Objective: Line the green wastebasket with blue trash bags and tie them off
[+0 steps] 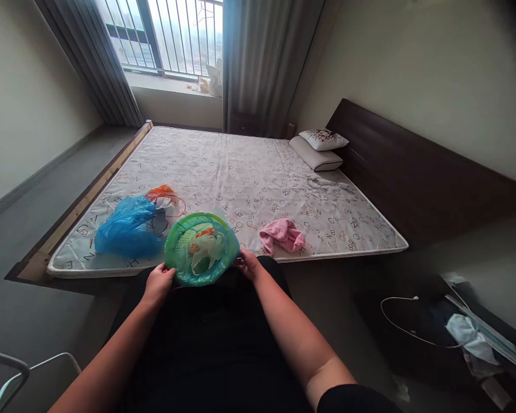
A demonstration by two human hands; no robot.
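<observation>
A round green basket [177,249] lined with a blue-green plastic bag sits against my lap at the mattress's near edge, with crumpled white and orange scraps inside. My left hand [158,283] grips its left rim, fingers curled. At the basket's right rim, my right hand [248,265] holds the bag's edge, fingers closed. A blue plastic bag [126,227] lies on the mattress just left of the basket. Behind it lies an orange and white bag [165,198] with red loops.
The bare letter-printed mattress [249,178] fills a low wooden frame [86,198]. A pink cloth [282,234] lies right of the basket, and two pillows [320,148] rest by the dark headboard. A white cable [398,321] and clutter cover the floor at right; a metal rack [8,373] stands lower left.
</observation>
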